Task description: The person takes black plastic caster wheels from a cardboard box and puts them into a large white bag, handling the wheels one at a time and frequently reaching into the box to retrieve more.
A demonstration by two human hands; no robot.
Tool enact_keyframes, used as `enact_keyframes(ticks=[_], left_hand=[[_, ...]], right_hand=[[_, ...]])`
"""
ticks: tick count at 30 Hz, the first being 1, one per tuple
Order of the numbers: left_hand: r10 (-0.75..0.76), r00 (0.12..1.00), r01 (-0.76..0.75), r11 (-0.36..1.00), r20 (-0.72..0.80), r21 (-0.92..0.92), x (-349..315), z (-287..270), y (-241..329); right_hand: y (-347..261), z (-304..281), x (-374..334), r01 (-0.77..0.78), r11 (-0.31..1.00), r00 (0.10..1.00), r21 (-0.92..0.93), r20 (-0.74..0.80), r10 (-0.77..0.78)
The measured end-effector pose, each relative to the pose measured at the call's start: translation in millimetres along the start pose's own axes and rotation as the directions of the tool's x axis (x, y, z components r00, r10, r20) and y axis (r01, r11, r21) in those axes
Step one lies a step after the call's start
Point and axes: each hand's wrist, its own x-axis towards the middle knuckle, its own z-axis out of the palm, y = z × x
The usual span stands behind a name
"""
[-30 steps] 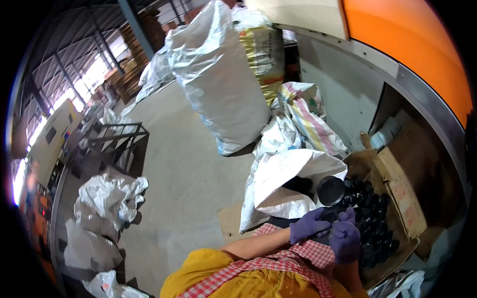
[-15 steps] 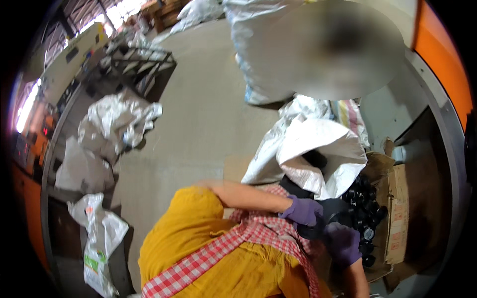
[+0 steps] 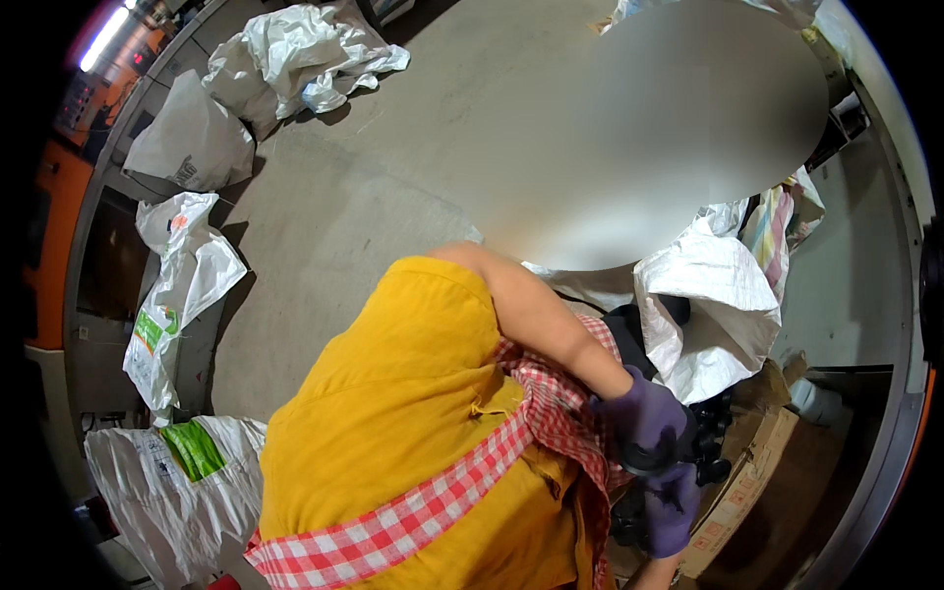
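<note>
Purple gloves cover both of my hands, low at the right, close to the red-and-white checked apron [image 3: 442, 482]. My left hand [image 3: 641, 415] is closed on a black round plastic cap [image 3: 647, 458]. Just below it, my right hand [image 3: 673, 509] is closed at the same cap's lower side; its fingertips are partly hidden. Beside my hands, a cardboard box [image 3: 739, 492] holds several black caps [image 3: 712, 438]. Beyond them stands a white woven sack [image 3: 723, 320], its mouth gaping, with dark pieces showing inside.
White sacks [image 3: 315, 54] and a grey-white bag [image 3: 192, 143] lie far left. A crumpled white-and-green sack [image 3: 182, 295] and another white sack [image 3: 172, 492] lie nearer at left. A striped sack [image 3: 772, 231] leans by the grey panel [image 3: 836, 285]. A blurred patch hides the upper right.
The view has turned and tilted downward. My hands have come closer together around the black cap, and the left one now covers more of the box's contents.
</note>
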Motion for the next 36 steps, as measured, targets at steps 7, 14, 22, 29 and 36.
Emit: enact_keyframes(ticks=[7,14,22,29,36], left_hand=[[0.442,0.887,-0.363,0.846,-0.134,0.391,-79.4,-107.5,21.1],[-0.033,0.988,-0.128,0.391,-0.153,-0.911,2.2,4.8,11.4],[-0.039,0.991,-0.028,0.872,-0.127,-0.489,60.4,27.0,23.6],[0.3,0.949,-0.23,0.874,-0.102,0.429,56.5,-14.7,54.2],[-0.199,0.851,0.406,0.837,-0.486,0.367,81.1,-63.3,-78.2]], right_hand=[[54.6,-45.2,-67.2,-0.421,0.769,0.905,0.48,0.169,0.39],[42.3,41.5,27.8,0.406,0.568,0.723,0.716,-0.632,0.279],[69.0,19.6,18.8,0.327,0.777,0.577,0.537,-0.765,0.286],[231.2,24.2,34.9,0.106,0.641,0.046,0.76,-0.648,0.76],[381.2,33.5,112.6,-0.425,0.784,0.331,0.452,-0.729,0.6]])
